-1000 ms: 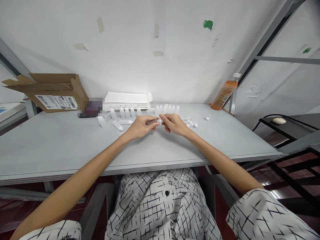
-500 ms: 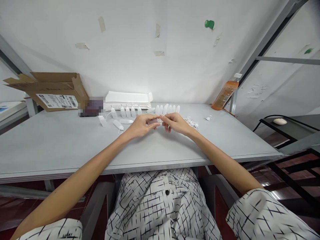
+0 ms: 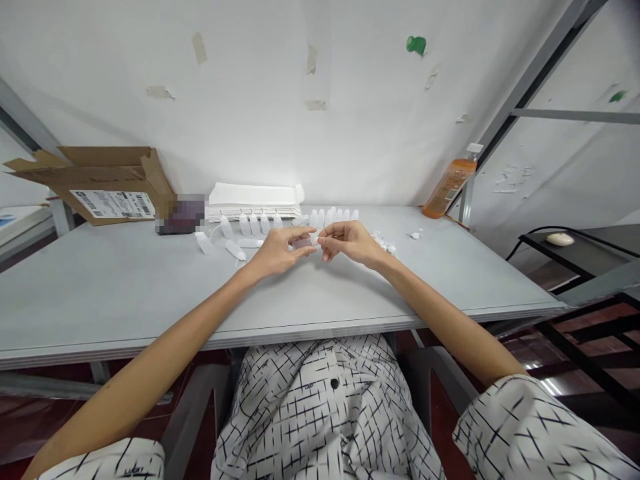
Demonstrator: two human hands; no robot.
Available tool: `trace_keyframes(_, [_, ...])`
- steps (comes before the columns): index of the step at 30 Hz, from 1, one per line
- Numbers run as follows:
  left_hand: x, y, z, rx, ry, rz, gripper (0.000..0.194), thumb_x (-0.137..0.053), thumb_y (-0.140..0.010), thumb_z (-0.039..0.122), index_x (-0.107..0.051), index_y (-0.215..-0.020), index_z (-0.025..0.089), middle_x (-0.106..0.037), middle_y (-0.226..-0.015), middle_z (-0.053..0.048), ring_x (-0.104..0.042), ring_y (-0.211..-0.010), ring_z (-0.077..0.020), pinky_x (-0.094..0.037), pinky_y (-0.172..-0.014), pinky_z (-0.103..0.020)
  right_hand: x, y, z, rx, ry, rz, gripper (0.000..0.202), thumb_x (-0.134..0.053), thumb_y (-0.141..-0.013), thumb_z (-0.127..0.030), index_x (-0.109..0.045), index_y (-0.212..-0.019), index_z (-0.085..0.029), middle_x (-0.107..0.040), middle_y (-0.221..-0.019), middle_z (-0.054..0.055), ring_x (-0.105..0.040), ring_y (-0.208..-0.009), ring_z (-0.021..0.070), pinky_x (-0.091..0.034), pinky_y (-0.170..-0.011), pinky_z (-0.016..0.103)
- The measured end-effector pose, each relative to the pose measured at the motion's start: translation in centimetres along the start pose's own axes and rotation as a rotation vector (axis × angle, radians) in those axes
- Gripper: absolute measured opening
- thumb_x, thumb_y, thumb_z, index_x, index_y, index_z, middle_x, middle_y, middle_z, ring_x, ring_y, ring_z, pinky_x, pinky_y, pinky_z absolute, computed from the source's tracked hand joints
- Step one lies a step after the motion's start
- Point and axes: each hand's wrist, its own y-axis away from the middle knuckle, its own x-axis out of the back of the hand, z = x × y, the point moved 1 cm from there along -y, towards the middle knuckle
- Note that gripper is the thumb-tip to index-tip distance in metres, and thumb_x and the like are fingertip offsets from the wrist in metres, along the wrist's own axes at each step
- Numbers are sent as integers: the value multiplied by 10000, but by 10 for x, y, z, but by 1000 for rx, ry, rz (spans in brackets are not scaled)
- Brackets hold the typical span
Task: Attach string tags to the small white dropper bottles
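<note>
My left hand (image 3: 283, 251) is closed around a small translucent plastic bottle (image 3: 302, 244), which lies sideways with its neck to the right. At that neck, my right hand (image 3: 350, 241) pinches a small white cap (image 3: 317, 241); its fingers hide part of it. Both hands are just above the table. Behind my left hand stands a row of translucent bottles with thin tips (image 3: 254, 224). More bottles without such tips (image 3: 334, 217) stand behind my right hand. Beside my right wrist lies a pile of small white caps (image 3: 384, 244).
An open cardboard box (image 3: 115, 183) stands at the back left, beside a pixelated dark item (image 3: 183, 215). A stack of white card (image 3: 255, 197) rests against the wall. An orange drink bottle (image 3: 453, 183) leans at the back right of the grey table (image 3: 150, 287).
My right fingers have shifted slightly and the white cap at the bottle's neck shows more now. More of the bottle is visible between my left fingers. The view has moved slightly.
</note>
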Motion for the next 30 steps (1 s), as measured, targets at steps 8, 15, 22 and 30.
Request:
trace_keyframes(8, [0,-1,0,-101,-90,23,451,-745,-791,326,-713,-1209,160,-750,-1104,-129,-692,-1009,-254,-545,-897,-417,-2,-4,5,31,-32,24,288,-774,-790,-349,-609,-916,-149,-698,-760,47,-718,-716,188,-613,-589,304])
trace_keyframes(15, [-2,3,3,-203,-238,37,531,-701,-835,269,-599,-1352,201,-754,-1049,-80,-700,-967,-218,-539,-869,-358,-5,-5,10,121,67,51,267,-682,-876,-325,-539,-1057,-190,-609,-587,-68,-646,-555,117,-584,-656,293])
trace_keyframes(22, [-2,2,2,-254,-272,47,525,-657,-851,227,-556,-1366,228,-752,-1015,-50,-703,-946,-199,-545,-835,-331,-5,-4,10,85,76,16,368,-637,-911,-421,-518,-1175,-193,-634,-681,-26,-647,-588,144,-578,-557,292])
trace_keyframes(30, [-2,4,6,-259,-248,32,511,-631,-867,226,-540,-1369,246,-747,-1050,-44,-707,-979,-199,-550,-810,-306,-5,-3,8,106,28,-30,319,-647,-897,-326,-528,-1161,-193,-628,-643,-50,-611,-520,119,-562,-583,286])
